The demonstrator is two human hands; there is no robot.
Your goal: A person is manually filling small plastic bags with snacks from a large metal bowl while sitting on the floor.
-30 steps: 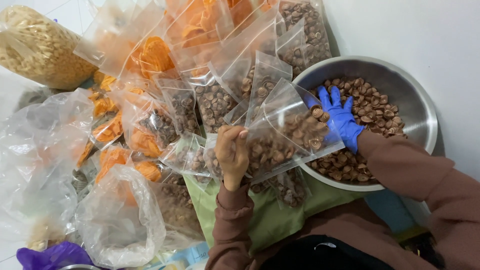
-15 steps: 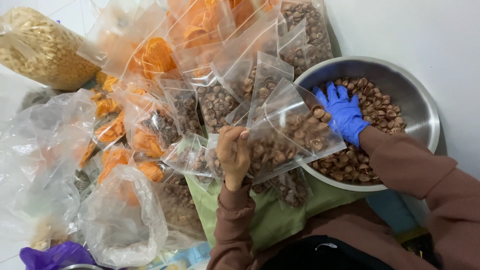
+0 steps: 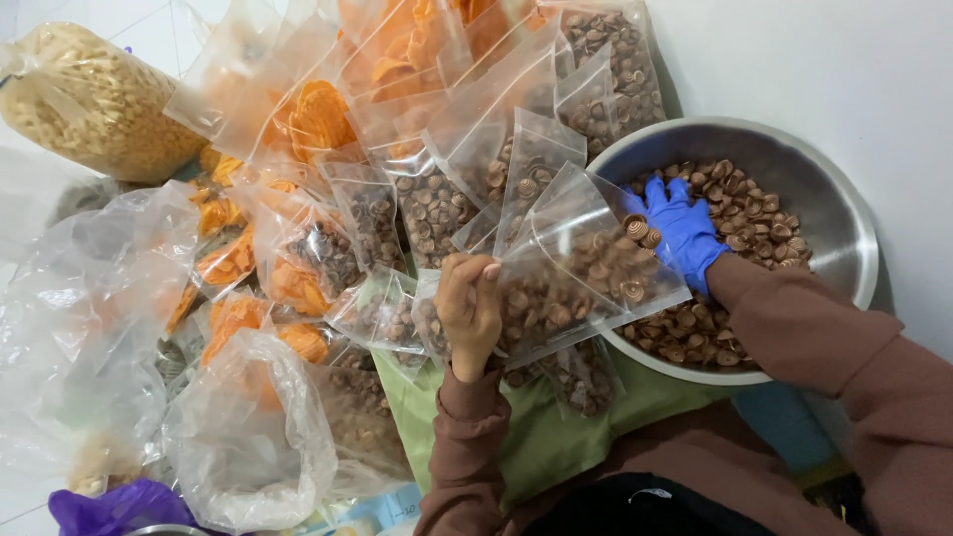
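A clear plastic bag [image 3: 581, 273] is held at its open edge by the bare left hand [image 3: 469, 310], seen from above. The fingers are curled shut in a pinching grip on the bag's rim, and the wrist rises from a brown sleeve [image 3: 459, 437] at the bottom of the view. The bag is tilted, its mouth turned toward a round steel bowl [image 3: 844, 213] on the right, and it lies partly over the bowl's near rim. It is part filled with small brown spiral snacks [image 3: 754, 213], ridged and shell-like, the same as those heaped in the bowl.

The right hand [image 3: 683, 230] is covered by a smooth blue glove and reaches across from the right. It rests among the snacks in the bowl, just at the bag's mouth, with fingers loosely bent around a few pieces; how tightly the grip is closed cannot be told.

Behind and to the left, many filled clear bags [image 3: 427, 203] of the brown snacks are stacked, beside bags of orange wavy crisps [image 3: 316, 117]. A large bag of pale, small puffed pieces [image 3: 94, 99] lies at top left. Crumpled empty plastic [image 3: 89, 328] is piled at left, and a green cloth [image 3: 556, 437] is spread under the bowl's near edge.
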